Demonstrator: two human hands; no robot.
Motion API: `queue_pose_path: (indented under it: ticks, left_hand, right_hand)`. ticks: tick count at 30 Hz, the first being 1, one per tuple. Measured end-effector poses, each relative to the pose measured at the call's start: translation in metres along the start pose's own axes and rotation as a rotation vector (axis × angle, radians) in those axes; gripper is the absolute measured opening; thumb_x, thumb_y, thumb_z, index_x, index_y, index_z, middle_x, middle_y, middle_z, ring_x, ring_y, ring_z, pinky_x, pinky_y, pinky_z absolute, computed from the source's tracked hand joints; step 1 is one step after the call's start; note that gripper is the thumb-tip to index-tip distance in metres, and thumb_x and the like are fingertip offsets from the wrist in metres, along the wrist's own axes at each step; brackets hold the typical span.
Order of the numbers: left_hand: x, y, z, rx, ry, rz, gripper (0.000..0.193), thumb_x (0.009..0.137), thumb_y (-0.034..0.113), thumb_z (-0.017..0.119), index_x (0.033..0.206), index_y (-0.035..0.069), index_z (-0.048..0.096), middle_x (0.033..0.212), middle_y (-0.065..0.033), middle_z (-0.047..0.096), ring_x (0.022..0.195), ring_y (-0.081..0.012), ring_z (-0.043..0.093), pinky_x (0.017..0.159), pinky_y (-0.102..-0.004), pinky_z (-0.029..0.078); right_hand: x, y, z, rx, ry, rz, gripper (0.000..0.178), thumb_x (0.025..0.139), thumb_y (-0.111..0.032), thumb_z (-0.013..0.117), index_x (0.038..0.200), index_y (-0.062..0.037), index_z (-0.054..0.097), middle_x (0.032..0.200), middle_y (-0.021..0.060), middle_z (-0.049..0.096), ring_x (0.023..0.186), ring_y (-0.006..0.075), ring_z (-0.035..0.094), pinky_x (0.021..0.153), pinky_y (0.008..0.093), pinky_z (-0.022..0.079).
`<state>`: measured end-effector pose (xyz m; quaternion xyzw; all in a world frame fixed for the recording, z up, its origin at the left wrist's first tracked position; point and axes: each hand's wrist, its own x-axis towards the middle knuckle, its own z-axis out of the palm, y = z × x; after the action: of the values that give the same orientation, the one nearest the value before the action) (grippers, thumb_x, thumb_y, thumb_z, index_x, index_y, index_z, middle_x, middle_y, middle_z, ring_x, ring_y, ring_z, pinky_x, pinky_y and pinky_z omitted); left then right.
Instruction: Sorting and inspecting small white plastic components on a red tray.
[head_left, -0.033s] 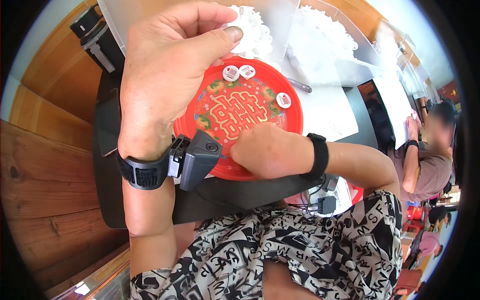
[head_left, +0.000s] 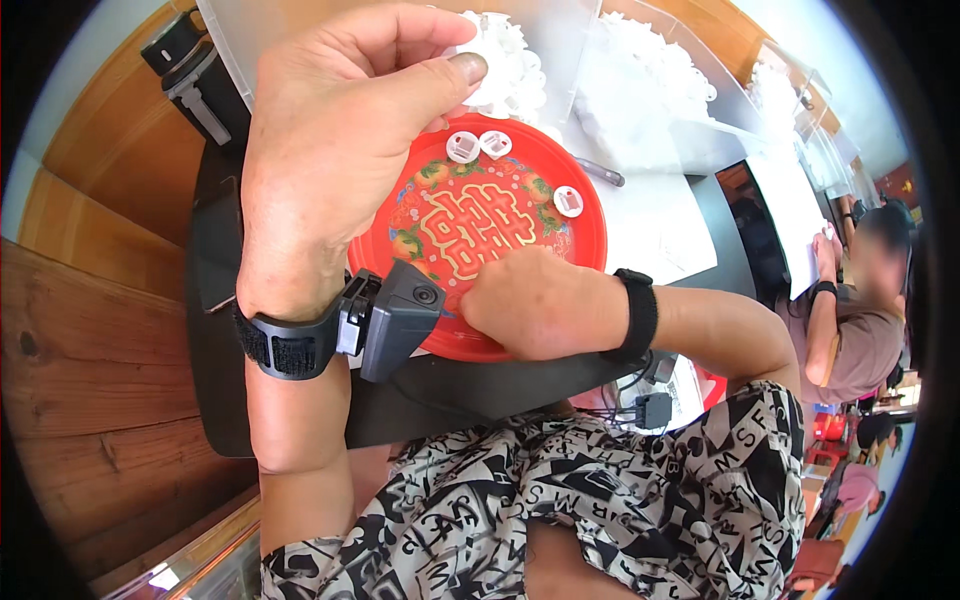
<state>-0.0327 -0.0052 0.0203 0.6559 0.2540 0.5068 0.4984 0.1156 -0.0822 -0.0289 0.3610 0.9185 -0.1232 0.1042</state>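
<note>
Basically wood planks [head_left: 90, 340] at 9 o'clock, pale wall [head_left: 75, 75] at 10, and black table [head_left: 222, 350] reaching toward 8, lol.

- Round tray [head_left: 597, 235]: bright red, with a gold character motif [head_left: 480, 228] in its middle and orange fruit, green leaves and touches of blue around it.
- Three small discs [head_left: 463, 147]: white, printed in reddish pink and grey.
- Piled small pieces [head_left: 515, 82]: plain white.
- Tabletop [head_left: 218, 385]: black.
- Wrist strap [head_left: 640, 315]: black.
- Garment [head_left: 600, 475]: black and cream, patterned with letters and angular shapes.
- Wooden panel [head_left: 100, 350]: reddish brown, streaked with darker grain and knots.
- Co-worker's top [head_left: 850, 350]: muted brown.
</note>
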Motion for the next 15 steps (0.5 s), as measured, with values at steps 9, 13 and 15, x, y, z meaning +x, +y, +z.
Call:
queue_pose_path:
  ticks: [9, 13, 15]
  left_hand:
    - [0.007, 0.005, 0.007, -0.005, 0.047, 0.020, 0.021, 0.078, 0.002, 0.062, 0.098, -0.004, 0.062, 0.078, -0.0071, 0.063, 0.067, -0.0125, 0.058, 0.062, -0.0226, 0.045]
    - [0.006, 0.006, 0.005, 0.002, 0.052, -0.006, 0.021, 0.077, 0.001, 0.062, 0.098, -0.003, 0.063, 0.078, -0.0070, 0.063, 0.066, -0.0124, 0.058, 0.061, -0.0228, 0.045]
    - [0.006, 0.008, 0.005, -0.007, 0.065, 0.016, 0.021, 0.077, 0.000, 0.062, 0.098, -0.004, 0.062, 0.078, -0.0073, 0.063, 0.066, -0.0124, 0.058, 0.061, -0.0229, 0.045]
  right_hand:
    - [-0.002, 0.001, 0.009, -0.171, 0.111, -0.084, 0.009, 0.066, -0.011, 0.055, 0.064, -0.0027, 0.059, 0.061, 0.0114, 0.059, 0.058, 0.0274, 0.061, 0.048, 0.0369, 0.046]
    - [-0.002, 0.005, 0.004, -0.125, 0.188, -0.152, 0.012, 0.066, -0.011, 0.055, 0.065, -0.0001, 0.057, 0.060, 0.0115, 0.057, 0.059, 0.0283, 0.061, 0.051, 0.0377, 0.046]
    - [-0.003, 0.008, -0.003, -0.102, 0.163, -0.141, 0.012, 0.066, -0.010, 0.055, 0.069, 0.0014, 0.057, 0.061, 0.0124, 0.057, 0.060, 0.0296, 0.061, 0.053, 0.0386, 0.046]
